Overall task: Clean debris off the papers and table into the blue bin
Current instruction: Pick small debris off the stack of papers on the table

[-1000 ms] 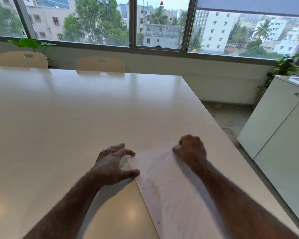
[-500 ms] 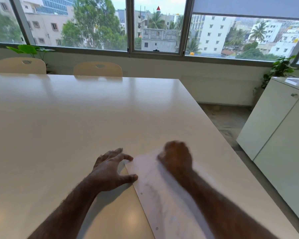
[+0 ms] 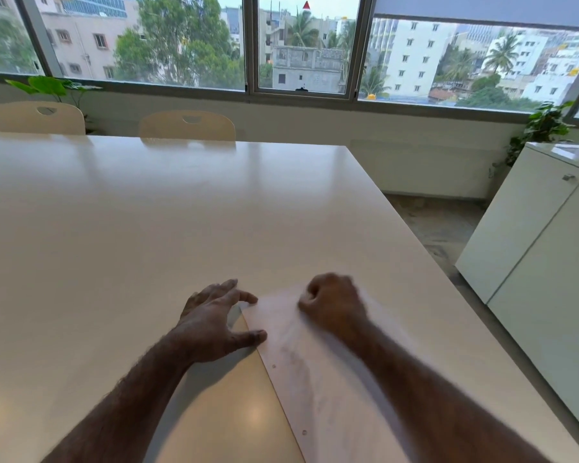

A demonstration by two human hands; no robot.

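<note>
A white sheet of paper with punched holes along its left edge lies on the white table, near the front right. My left hand rests with fingers spread at the paper's far left corner, thumb and fingertips touching its edge. My right hand is curled into a fist on the far end of the paper, slightly blurred. Faint grey smudges mark the sheet. No blue bin is in view.
Two pale chairs stand at the table's far side under the windows. A white cabinet stands to the right, across a strip of floor. The table's right edge runs close to the paper.
My right fist has slid leftward across the far end of the paper. My left hand has stayed at the paper's corner.
</note>
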